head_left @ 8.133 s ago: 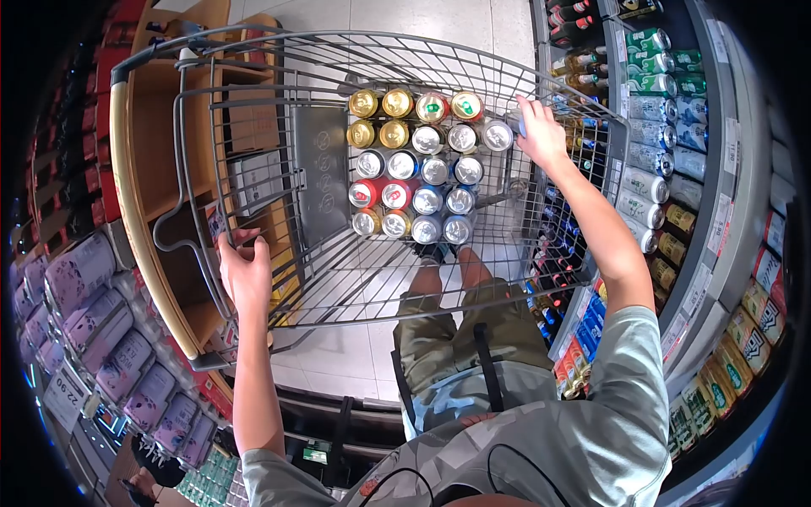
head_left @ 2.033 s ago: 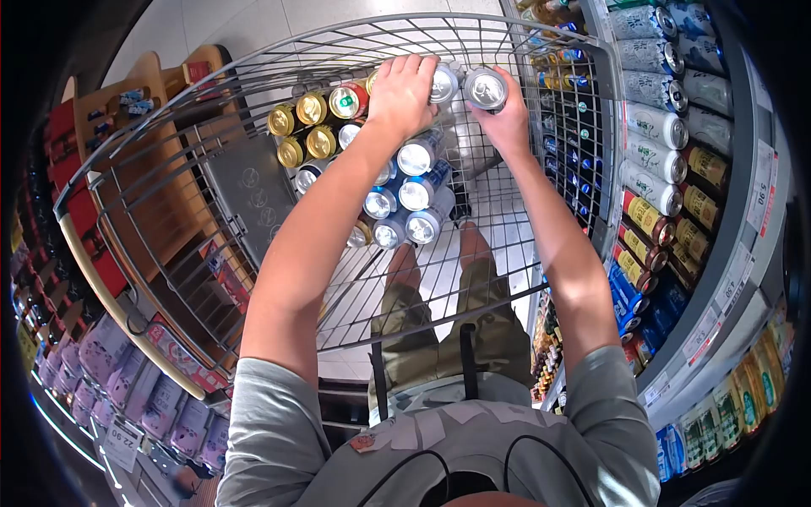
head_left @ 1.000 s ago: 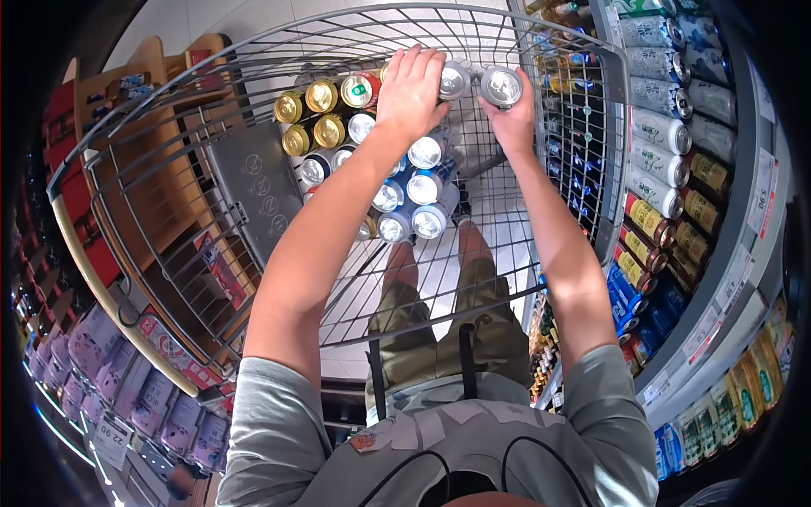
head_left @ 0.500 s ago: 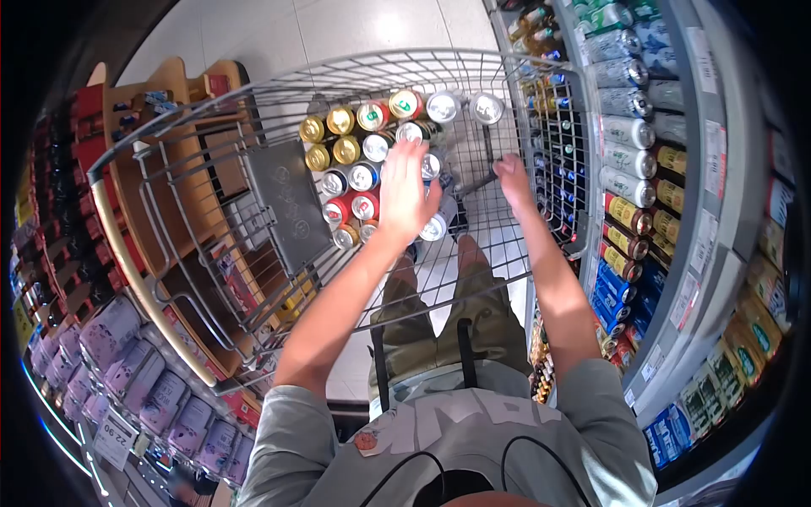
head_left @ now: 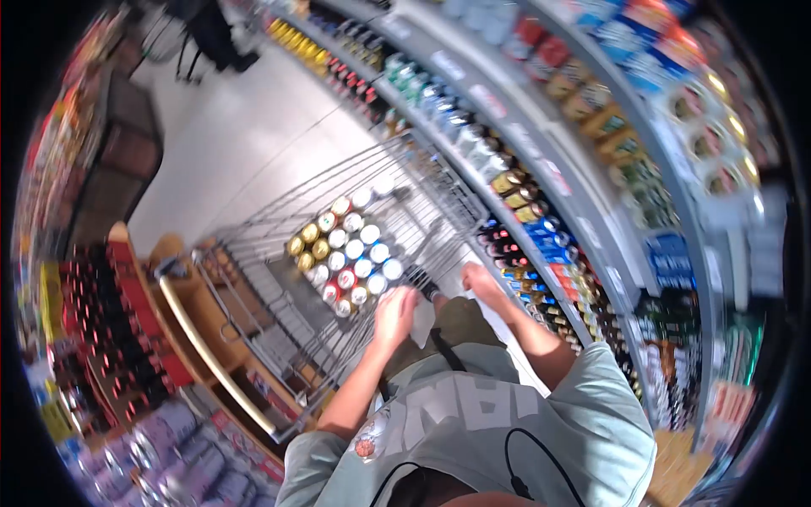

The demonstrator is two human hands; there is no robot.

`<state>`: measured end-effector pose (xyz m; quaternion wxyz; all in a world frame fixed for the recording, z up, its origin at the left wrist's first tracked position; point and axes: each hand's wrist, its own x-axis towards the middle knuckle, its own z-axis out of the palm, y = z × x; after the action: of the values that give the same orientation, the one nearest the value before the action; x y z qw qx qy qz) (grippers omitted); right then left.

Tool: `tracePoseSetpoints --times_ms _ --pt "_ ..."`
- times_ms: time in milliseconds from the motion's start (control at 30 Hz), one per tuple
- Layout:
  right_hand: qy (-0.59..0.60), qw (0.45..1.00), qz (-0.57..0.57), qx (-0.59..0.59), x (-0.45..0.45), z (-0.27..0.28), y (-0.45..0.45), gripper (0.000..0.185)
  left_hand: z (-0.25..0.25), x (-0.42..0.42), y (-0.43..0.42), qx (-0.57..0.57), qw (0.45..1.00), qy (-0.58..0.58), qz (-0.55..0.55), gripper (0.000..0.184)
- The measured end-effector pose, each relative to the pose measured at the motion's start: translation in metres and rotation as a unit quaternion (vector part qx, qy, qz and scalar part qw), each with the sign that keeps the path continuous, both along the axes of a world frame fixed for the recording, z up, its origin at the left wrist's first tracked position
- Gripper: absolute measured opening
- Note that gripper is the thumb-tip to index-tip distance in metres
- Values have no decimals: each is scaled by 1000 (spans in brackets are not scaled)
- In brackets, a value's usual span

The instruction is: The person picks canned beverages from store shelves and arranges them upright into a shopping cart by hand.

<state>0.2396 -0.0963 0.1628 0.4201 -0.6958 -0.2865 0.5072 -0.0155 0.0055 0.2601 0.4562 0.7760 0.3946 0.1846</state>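
Note:
A wire shopping cart [head_left: 279,224] holds several upright cans in close rows; a red-topped can [head_left: 346,279] is among them, with gold-topped cans [head_left: 320,250] at the left. Two silver cans, one of them a silver can [head_left: 384,184], stand at the far corner of the group. My left hand [head_left: 395,317] hovers at the near side of the cart, below the cans, its fingers blurred. My right hand [head_left: 481,280] is curled to the right of the cans, close to my body, and no can shows in it.
Shelves of cans and bottles [head_left: 507,182] run along the right. A wooden display [head_left: 203,296] and packs of purple cans [head_left: 177,456] stand at the left. The pale floor [head_left: 253,127] stretches ahead, where a person in dark clothes [head_left: 211,34] is partly visible.
Both hands have let go of the silver cans and drawn back toward my body. The view has swung and tilted, bringing the aisle, the person and more shelves into sight.

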Motion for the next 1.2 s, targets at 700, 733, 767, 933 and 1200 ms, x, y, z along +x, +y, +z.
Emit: tracePoseSetpoints --times_ms 700,733,767,933,1200 --pt "-64 977 -196 62 -7 111 -252 20 57 61 -138 -8 939 130 -318 17" --pt "-68 976 -195 63 5 122 -257 20 64 79 -143 26 928 123 -350 20" --pt "-66 978 -181 83 17 133 -262 19 70 97 -145 44 919 117 -374 20" --pt "-137 975 -122 124 81 204 -292 22 134 178 -148 148 896 25 -418 19" --pt "-265 939 -100 197 160 393 -306 22 339 293 -106 418 795 -99 -429 22"
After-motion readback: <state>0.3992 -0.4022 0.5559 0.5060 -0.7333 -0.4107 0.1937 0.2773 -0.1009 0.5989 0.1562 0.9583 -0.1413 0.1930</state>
